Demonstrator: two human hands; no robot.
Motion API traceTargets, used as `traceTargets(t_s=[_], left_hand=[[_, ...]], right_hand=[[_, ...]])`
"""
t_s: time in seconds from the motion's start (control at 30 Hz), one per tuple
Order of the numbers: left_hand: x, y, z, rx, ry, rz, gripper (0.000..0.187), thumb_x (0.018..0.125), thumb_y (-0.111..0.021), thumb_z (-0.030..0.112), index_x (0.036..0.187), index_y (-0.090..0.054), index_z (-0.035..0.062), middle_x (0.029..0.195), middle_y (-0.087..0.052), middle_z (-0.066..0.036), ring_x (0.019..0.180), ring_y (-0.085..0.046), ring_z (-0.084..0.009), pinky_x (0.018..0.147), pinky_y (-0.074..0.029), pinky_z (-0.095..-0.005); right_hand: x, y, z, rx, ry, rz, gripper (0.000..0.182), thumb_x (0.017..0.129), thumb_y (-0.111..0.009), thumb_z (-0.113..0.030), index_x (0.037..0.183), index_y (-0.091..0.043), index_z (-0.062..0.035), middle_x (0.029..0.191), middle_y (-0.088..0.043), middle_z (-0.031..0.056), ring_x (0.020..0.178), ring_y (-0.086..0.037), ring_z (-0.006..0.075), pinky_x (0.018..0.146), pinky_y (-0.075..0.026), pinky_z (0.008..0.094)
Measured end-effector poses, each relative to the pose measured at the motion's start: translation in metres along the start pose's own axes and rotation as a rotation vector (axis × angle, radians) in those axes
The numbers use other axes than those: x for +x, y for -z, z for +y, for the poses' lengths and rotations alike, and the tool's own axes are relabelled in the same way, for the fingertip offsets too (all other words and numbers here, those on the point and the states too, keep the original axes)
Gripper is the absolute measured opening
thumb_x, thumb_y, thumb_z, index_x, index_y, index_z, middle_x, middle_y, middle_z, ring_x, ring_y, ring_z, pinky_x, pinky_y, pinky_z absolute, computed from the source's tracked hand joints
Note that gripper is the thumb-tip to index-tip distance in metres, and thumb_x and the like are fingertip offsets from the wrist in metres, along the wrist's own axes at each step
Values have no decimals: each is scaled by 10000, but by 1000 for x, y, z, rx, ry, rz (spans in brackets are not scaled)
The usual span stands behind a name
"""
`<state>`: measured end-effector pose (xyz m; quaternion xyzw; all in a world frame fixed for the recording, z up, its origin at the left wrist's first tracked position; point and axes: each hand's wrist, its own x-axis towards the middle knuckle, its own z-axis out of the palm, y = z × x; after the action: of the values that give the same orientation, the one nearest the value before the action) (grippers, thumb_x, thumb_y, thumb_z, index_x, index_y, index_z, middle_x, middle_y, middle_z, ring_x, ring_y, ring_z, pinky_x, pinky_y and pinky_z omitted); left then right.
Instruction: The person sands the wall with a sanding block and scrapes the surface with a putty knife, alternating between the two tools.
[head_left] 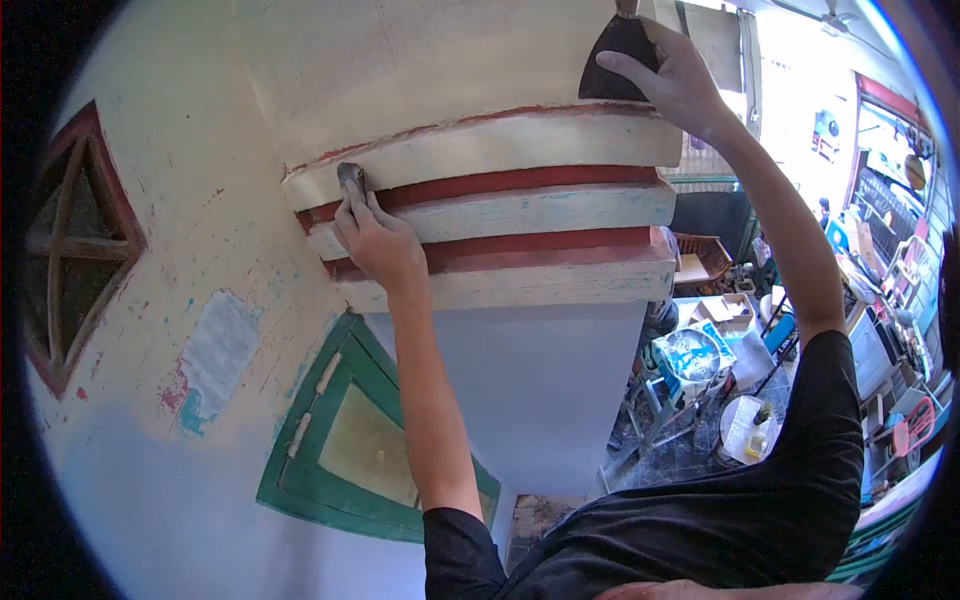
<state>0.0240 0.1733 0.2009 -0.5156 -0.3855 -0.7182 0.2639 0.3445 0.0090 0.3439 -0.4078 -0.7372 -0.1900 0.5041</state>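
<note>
My right hand (685, 85) is closed on a wide scraper (618, 62) with a dark blade. Its handle points up, and the broad edge faces down just above the top ledge of the stepped moulding (520, 146). My left hand (380, 240) pinches a small dark grey piece (351, 178), perhaps folded sandpaper, against the front of that top ledge near its left end. White bands with worn blue flecks alternate with dark red recesses on the moulding. Part of the grey piece is hidden by my fingers.
A green-framed shutter (300, 440) is below left, and a red-framed lattice window (85, 245) is in the left wall. A pale patch (220, 345) marks that wall. Far below right stand a paint-spattered stand with a round tray (692, 355), a white round stool (748, 430) and household clutter.
</note>
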Motion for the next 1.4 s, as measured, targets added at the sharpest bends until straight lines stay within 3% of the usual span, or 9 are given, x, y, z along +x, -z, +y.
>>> traceTargets(t_s=[0.23, 0.3, 0.43, 0.57, 0.73, 0.8, 1.1, 1.2, 1.4], left_hand=[[1, -1, 1, -17, 0, 17, 331, 1037, -555, 148, 1317, -652, 1, 1118, -633, -190, 1043, -594, -378, 905, -480, -472], [0, 0, 2, -19, 15, 16, 330, 1038, -551, 144, 1318, -651, 0, 1121, -635, -189, 1054, -593, -377, 910, -481, -468], [0, 3, 1, -41, 59, -8, 323, 1015, -562, 84, 1293, -644, -59, 1181, -622, -192, 1102, -562, -372, 968, -455, -485], [-3, 12, 5, -26, 93, 45, 286, 1022, -553, 76, 1224, -660, -97, 1199, -602, -213, 1122, -554, -376, 983, -440, -480], [-4, 21, -1, -30, 129, 24, 289, 1034, -544, 112, 1173, -665, -111, 1213, -597, -229, 1146, -545, -385, 999, -427, -480], [-7, 22, -7, -41, 159, 16, 311, 1045, -534, 144, 1156, -668, -114, 1209, -600, -242, 1162, -540, -394, 1011, -420, -486], [-8, 37, -29, -19, 171, 28, 254, 1011, -565, 74, 1178, -669, -87, 1212, -597, -206, 1153, -547, -382, 994, -439, -464], [-7, 40, -33, -12, 181, 32, 256, 1009, -559, 69, 1180, -663, -89, 1206, -601, -201, 1147, -547, -388, 986, -443, -477], [-6, 45, -38, 48, 141, 35, 264, 1002, -551, 61, 1185, -653, -100, 1176, -604, -217, 1125, -552, -396, 963, -451, -481]], right_hand=[[11, -16, -6, 48, -11, -39, 416, 995, -688, -334, 1270, -637, -27, 1088, -745, 133, 949, -735, 193, 877, -592, 340], [16, -36, -6, -276, 93, 63, 396, 993, -691, -315, 1236, -645, -5, 1067, -749, 127, 951, -731, 165, 876, -590, 317], [33, -57, -24, 140, 18, -56, 417, 972, -708, -313, 1232, -641, 6, 1016, -762, 125, 872, -748, 245, 851, -586, 379], [50, -95, -28, -197, 181, -30, 384, 968, -715, -268, 1216, -645, 17, 1019, -758, 149, 846, -748, 239, 791, -580, 365], [71, -130, -53, 158, 8, -37, 332, 938, -729, -225, 1175, -672, -1, 975, -750, 192, 848, -737, 302, 803, -557, 422], [81, -148, -51, -9, 254, 21, 316, 927, -735, -214, 1146, -680, 8, 958, -745, 212, 847, -734, 311, 794, -550, 414], [88, -181, -71, 36, 292, 38, 331, 878, -738, -246, 1083, -669, 5, 937, -711, 268, 888, -691, 442, 816, -526, 508], [95, -179, -81, 49, 66, -23, 345, 882, -738, -258, 1085, -663, 10, 934, -711, 268, 897, -690, 445, 825, -529, 507], [109, -213, -83, 132, 184, -11, 348, 887, -748, -211, 1142, -672, 13, 972, -726, 247, 886, -713, 395, 814, -546, 449]])
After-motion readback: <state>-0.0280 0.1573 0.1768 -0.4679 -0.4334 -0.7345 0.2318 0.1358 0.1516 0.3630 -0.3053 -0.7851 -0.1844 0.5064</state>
